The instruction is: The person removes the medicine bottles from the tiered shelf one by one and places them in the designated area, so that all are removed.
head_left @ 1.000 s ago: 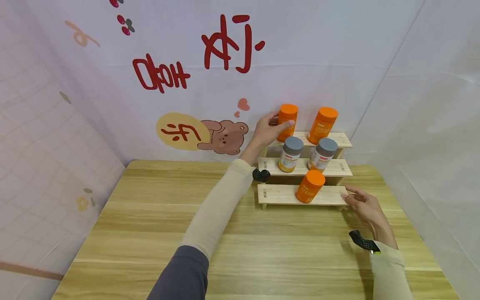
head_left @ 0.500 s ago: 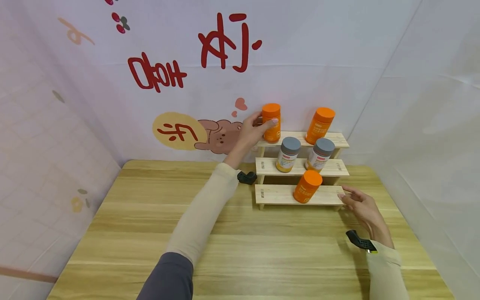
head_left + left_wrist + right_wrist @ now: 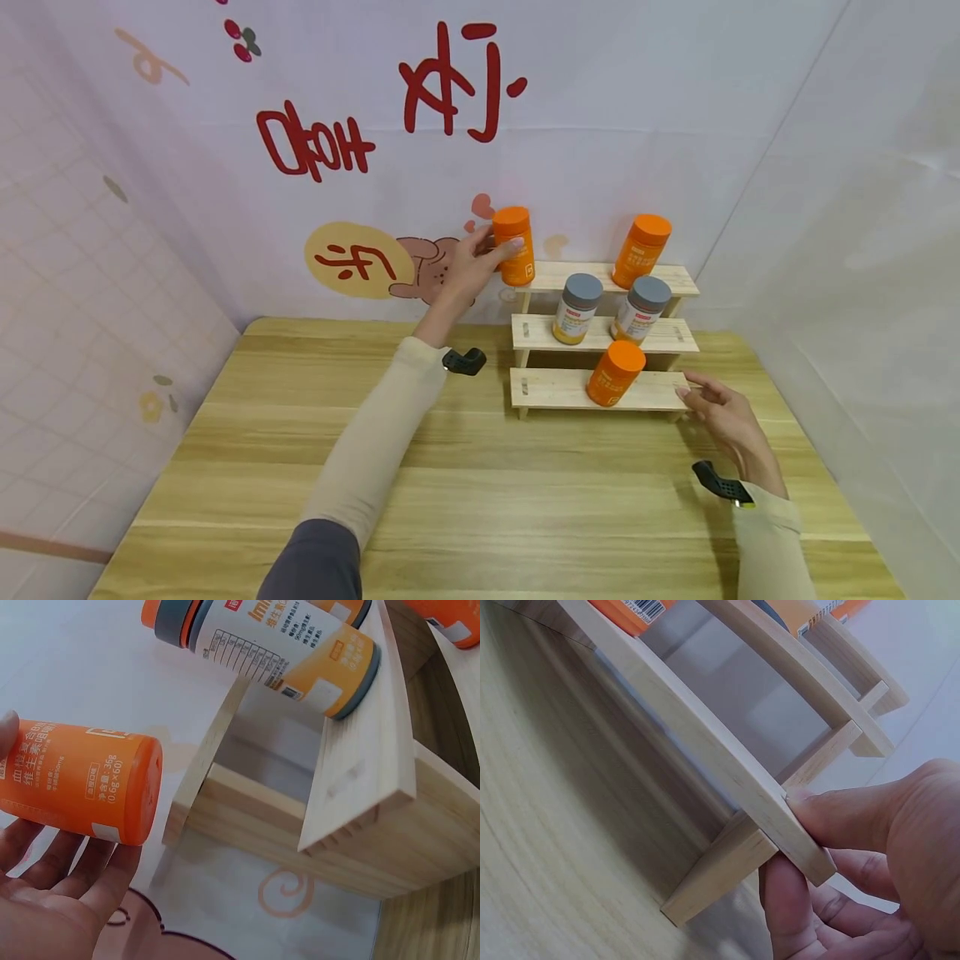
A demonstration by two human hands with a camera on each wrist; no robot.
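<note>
My left hand (image 3: 467, 271) holds an orange pill bottle (image 3: 519, 268) upright, just off the left end of the top tier of a three-tier wooden display stand (image 3: 551, 387). In the left wrist view the base of that bottle (image 3: 82, 784) is apart from the wood, with fingers under one side and a thumb tip on the other. Down at the right end of the lowest tier, my right hand (image 3: 731, 425) pinches the board. The right wrist view has the thumb on top of the board (image 3: 705, 750) and fingers beneath.
Another orange bottle (image 3: 641, 252) stands on the top tier, at right. Two grey-capped bottles, left (image 3: 576, 312) and right (image 3: 639, 312), occupy the middle tier. One orange bottle (image 3: 615, 375) is on the lowest. Behind the wooden table (image 3: 480, 500) rises a printed wall cloth (image 3: 637, 100).
My left hand has carried the orange bottle leftward along the top tier to beyond its left end. The right hand keeps its pinch on the lowest board.
</note>
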